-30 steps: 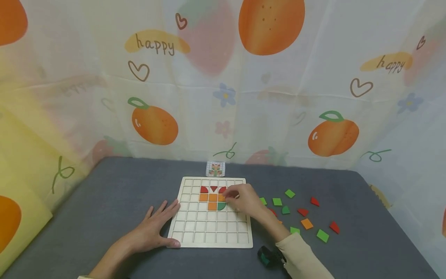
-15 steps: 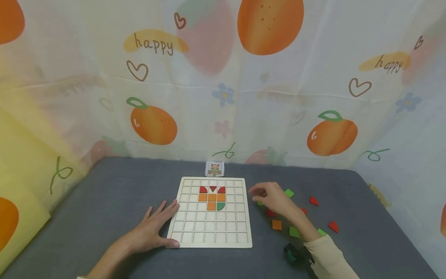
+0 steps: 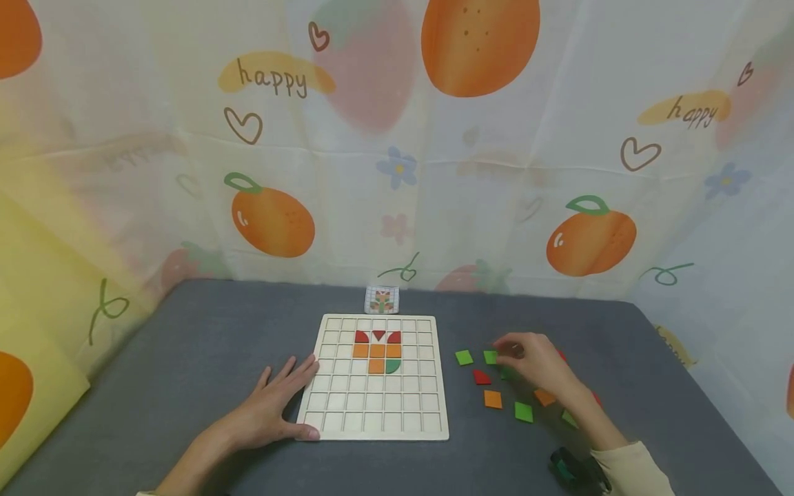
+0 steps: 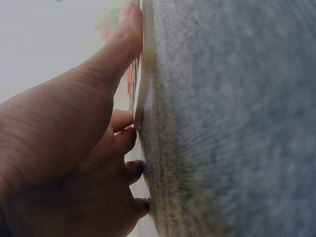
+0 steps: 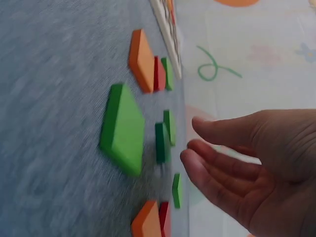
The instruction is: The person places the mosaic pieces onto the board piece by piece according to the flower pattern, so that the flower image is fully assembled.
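A pale wooden grid board (image 3: 372, 403) lies on the dark grey table. Red, orange and dark green tiles (image 3: 377, 351) form a small pattern in its upper middle. Along the board's left edge rests my left hand (image 3: 273, 406), fingers spread, thumb at the near corner. My right hand (image 3: 536, 362) hovers over the loose tiles right of the board. In the right wrist view a gap shows between its thumb and fingertips, with nothing held. Nearest the fingertips are a dark green tile (image 5: 161, 143) and a light green square tile (image 3: 490, 357).
Loose tiles lie right of the board, among them a red one (image 3: 481, 377), an orange square (image 3: 493, 399) and a green square (image 3: 524, 412). Some are partly hidden under the right hand and forearm. A small pattern card (image 3: 381, 300) lies behind the board. A printed curtain (image 3: 347, 207) hangs behind the table.
My right hand has left the tiles on the board and moved right, over the loose tiles. An orange square now lies exposed near the board. The left hand has stayed in place.
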Tool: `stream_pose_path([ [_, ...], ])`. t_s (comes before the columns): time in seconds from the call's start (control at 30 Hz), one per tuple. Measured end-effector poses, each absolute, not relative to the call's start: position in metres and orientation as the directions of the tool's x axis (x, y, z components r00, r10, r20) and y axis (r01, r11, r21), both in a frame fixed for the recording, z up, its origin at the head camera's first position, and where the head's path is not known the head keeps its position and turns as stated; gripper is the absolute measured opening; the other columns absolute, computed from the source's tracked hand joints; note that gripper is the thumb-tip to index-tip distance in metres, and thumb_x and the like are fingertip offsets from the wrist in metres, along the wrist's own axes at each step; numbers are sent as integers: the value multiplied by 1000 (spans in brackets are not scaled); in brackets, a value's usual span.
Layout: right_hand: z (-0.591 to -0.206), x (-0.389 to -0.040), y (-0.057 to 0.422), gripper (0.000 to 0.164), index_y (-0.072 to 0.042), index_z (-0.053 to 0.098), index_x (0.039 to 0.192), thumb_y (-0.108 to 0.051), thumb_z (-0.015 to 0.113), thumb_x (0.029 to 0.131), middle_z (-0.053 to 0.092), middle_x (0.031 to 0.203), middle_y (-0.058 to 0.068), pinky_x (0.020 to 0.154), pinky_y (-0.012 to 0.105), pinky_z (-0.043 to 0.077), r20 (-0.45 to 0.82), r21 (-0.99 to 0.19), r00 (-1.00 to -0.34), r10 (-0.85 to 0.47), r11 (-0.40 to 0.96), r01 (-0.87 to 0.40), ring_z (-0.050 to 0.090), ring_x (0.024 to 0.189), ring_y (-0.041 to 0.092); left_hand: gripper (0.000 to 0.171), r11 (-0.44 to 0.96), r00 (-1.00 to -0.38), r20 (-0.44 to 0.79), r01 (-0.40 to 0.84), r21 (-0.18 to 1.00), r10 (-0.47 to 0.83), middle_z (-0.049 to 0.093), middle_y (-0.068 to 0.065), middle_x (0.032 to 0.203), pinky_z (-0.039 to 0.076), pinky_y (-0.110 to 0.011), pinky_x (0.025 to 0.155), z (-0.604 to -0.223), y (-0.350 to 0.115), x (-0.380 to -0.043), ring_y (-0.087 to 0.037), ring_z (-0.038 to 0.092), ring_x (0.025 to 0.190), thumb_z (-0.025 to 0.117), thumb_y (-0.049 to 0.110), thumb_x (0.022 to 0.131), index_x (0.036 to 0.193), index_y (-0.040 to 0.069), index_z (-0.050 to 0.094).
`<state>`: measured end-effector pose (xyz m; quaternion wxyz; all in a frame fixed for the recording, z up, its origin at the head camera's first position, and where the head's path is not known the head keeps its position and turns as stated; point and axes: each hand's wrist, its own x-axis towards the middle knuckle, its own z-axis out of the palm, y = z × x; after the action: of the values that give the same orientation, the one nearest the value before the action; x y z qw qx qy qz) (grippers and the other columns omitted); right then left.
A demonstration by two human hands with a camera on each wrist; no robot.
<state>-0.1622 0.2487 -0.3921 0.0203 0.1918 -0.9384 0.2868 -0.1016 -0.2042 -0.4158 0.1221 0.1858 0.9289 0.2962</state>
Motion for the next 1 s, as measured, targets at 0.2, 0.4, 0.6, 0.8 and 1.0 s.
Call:
stream_pose_path([
  [0.2, -394, -153, 257, 27, -4, 74, 104, -18, 80, 81, 70, 86, -1, 64, 32, 54, 63, -523, -962, -267, 812, -260, 66, 76, 15, 113, 753, -901, -95, 290, 591, 422, 21, -16, 161, -5, -71, 107, -416, -206, -101, -49, 6, 146, 81, 56, 68, 154, 5, 29],
  [0.4, -396, -149, 254, 30, -4, 75, 102, -15, 84, 76, 71, 89, 1, 66, 34, 55, 21, -545, -971, -240, 811, -212, 65, 78, 17, 114, 750, -903, -86, 295, 592, 422, 23, -16, 161, -4, -70, 108, -416, -205, -101, -49, 7, 146, 80, 58, 67, 154, 4, 29],
  [0.6, -395, -152, 250, 30, -1, 74, 104, -4, 83, 75, 72, 96, 7, 71, 36, 56, 32, -553, -955, -295, 791, -263, 67, 86, 23, 114, 748, -903, -84, 295, 594, 422, 22, -15, 161, -5, -70, 108, -415, -205, -101, -48, 7, 146, 80, 58, 67, 154, 5, 29],
  [0.8, -394, -152, 249, 29, -2, 74, 103, 2, 81, 74, 71, 94, 5, 70, 34, 56, 58, -540, -943, -327, 785, -305, 66, 84, 21, 114, 751, -900, -86, 299, 588, 427, 22, -15, 161, -4, -70, 108, -416, -205, -103, -49, 7, 145, 80, 59, 67, 154, 5, 29],
  [1.0, -394, -151, 247, 22, -3, 76, 98, 4, 77, 77, 71, 91, 3, 67, 32, 55, 69, -567, -948, -309, 770, -293, 65, 78, 17, 114, 753, -902, -92, 292, 590, 422, 22, -16, 160, -5, -70, 107, -419, -205, -101, -49, 7, 145, 81, 57, 67, 154, 4, 30],
])
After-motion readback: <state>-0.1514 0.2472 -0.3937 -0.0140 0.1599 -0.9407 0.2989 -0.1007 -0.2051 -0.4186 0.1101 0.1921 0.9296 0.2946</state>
